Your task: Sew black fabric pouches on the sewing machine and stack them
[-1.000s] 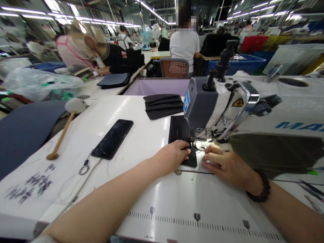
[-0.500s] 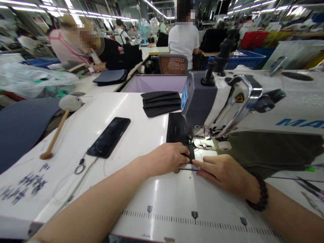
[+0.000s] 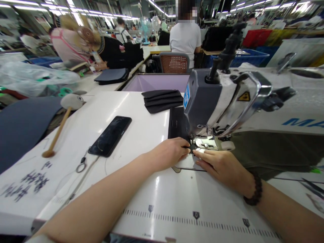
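Black flat fabric piece (image 3: 175, 125) lies just ahead of our hands, its long axis running away from us, its near end between our fingertips and its right edge beside the machine needle area.

Nearest us, a black printed ruler scale (image 3: 197, 222) crosses the smooth white desk (image 3: 174, 192), whose bare surface gives our wrists and forearms room to shift sideways.

Beyond it, our left hand (image 3: 173, 152) is the nearer one, covering part of the piece's near end, fingers bunched and curled down; we cannot tell whether they pinch or only press. Our right hand (image 3: 217, 165) has its fingers stretched out and the thumb slightly apart; its index tip is at the near right corner, touching or just beside, we cannot tell which.

Past our fingers, the grey and white sewing machine (image 3: 202, 101) bounds the right side, while bare white desk continues left toward the black rectangular phone (image 3: 110, 136).

Farther off, the dark folded fabric stack (image 3: 163, 101) sits near the piece's far end, before the pale lavender box-like recess (image 3: 159, 82).
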The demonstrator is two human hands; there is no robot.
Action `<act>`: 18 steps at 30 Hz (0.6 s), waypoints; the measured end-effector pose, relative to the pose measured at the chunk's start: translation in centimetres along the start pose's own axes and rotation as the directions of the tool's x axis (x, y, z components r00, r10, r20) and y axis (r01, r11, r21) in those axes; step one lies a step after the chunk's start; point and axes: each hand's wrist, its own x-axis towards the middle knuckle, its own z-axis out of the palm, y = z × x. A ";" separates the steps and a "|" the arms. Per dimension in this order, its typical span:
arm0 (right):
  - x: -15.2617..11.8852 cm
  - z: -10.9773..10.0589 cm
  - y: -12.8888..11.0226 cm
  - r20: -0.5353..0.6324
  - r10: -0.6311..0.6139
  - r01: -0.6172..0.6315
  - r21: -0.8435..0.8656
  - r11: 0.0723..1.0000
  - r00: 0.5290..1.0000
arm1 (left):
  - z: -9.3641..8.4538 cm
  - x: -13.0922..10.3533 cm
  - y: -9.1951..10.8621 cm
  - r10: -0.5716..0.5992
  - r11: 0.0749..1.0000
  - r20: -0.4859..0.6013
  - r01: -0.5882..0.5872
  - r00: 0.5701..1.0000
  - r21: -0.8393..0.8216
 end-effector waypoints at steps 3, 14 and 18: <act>0.1 0.1 -0.1 -0.035 0.019 -0.019 -0.005 1.000 0.999 | 0.2 0.2 -0.2 -0.031 1.000 -0.016 0.031 0.999 0.002; 0.2 0.1 -0.2 -0.039 0.030 -0.030 -0.013 0.999 0.999 | 1.2 0.8 -1.3 -0.074 0.997 -0.077 0.075 0.994 0.016; 0.2 0.1 -0.2 -0.047 0.020 -0.020 -0.003 1.000 0.999 | 1.2 1.0 -1.4 -0.072 0.997 -0.081 0.073 0.994 0.005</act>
